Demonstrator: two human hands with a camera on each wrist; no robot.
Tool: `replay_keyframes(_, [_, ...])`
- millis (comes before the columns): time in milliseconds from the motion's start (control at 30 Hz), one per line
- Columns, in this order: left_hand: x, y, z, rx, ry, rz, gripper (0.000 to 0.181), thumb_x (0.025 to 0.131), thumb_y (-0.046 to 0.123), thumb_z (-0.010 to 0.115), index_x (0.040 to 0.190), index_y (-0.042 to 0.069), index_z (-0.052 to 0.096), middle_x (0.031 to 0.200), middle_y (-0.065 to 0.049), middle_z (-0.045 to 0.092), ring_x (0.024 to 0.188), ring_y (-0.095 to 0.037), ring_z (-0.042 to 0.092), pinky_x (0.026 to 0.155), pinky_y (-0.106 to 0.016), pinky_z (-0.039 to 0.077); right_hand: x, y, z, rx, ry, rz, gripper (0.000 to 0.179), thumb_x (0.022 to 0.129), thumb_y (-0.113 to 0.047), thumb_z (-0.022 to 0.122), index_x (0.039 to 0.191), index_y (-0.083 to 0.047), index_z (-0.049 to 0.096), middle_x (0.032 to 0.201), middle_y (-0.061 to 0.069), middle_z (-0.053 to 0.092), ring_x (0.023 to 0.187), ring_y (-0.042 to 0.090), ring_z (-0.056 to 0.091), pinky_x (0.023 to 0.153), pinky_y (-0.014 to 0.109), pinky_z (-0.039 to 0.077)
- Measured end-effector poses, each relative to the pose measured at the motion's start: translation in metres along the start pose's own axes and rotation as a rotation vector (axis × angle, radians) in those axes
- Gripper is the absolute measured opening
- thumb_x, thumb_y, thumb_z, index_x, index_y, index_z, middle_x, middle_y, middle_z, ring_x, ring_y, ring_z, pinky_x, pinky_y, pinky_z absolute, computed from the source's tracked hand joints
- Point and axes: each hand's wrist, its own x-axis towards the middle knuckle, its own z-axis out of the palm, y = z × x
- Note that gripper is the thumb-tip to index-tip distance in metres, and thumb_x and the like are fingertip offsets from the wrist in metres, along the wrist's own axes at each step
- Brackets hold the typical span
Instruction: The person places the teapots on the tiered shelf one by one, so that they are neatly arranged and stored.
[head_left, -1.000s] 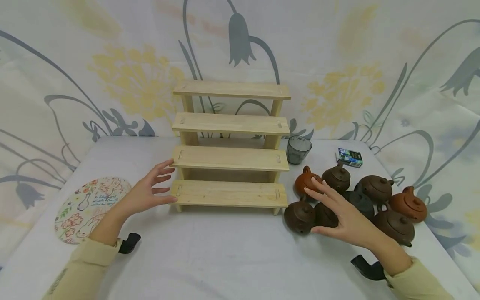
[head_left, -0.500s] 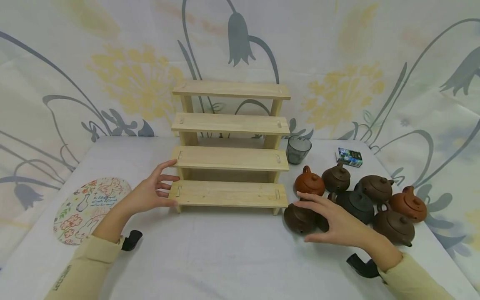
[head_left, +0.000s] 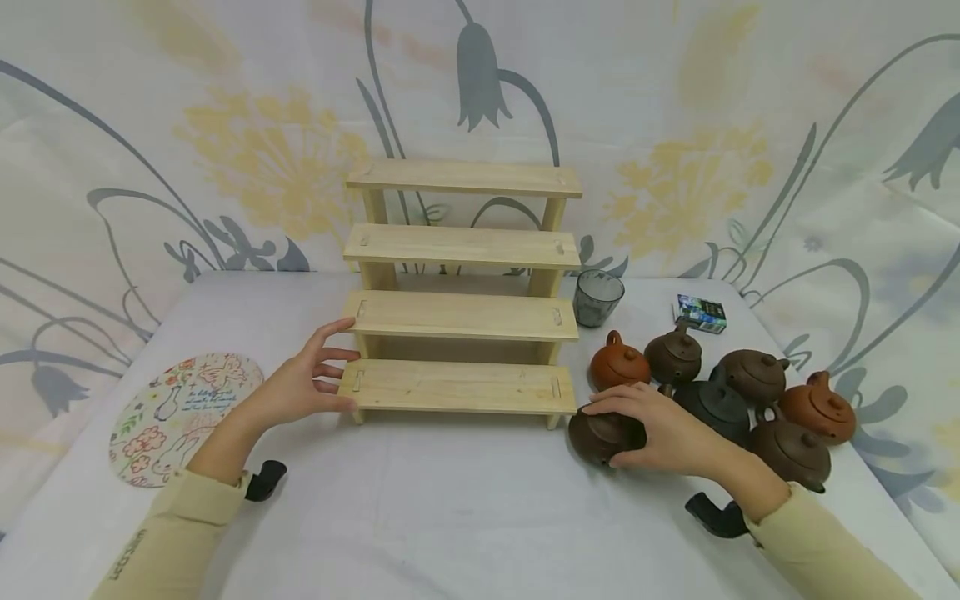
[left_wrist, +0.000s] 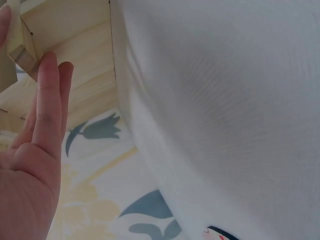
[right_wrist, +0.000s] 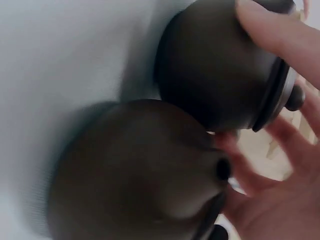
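Note:
A four-tier wooden display stand (head_left: 457, 387) rests mid-table. My left hand (head_left: 292, 387) is at its left end, fingers extended and touching the lower steps. In the left wrist view, straight fingers (left_wrist: 48, 100) lie beside a plank end (left_wrist: 22, 47). Right of the stand, my right hand (head_left: 667, 442) grips a dark brown teapot (head_left: 592, 437) from its right side. Close up, the thumb presses on the held teapot's body (right_wrist: 210, 65), and another dark teapot (right_wrist: 135, 170) sits beside it. My hand covers part of the held teapot in the head view.
Several teapots cluster beyond my right hand, among them a reddish one (head_left: 618, 367), a black one (head_left: 716, 408) and a brown one (head_left: 791, 454). A glass cup (head_left: 597, 300) and small box (head_left: 700, 312) stand behind. A round patterned mat (head_left: 180, 417) lies left.
My right hand has come down and left from above the teapots and now grips the front dark brown one. My left hand has moved slightly right, against the stand's end.

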Motion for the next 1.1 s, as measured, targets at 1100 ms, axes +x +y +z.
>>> replay_keyframes(1100, [0.0,0.0,0.001,0.004,0.01,-0.014,0.106,0.068,0.007,0.083,0.147,0.024,0.015,0.129,-0.025,0.047,0.1,-0.034,0.055,0.08,-0.034,0.049,0.016,-0.02,-0.04,0.045,0.049,-0.256,0.064,0.064,-0.018,0.084,0.122,-0.022,0.056,0.119,-0.005,0.054,0.102,0.011,0.05,0.076,0.032,0.046])
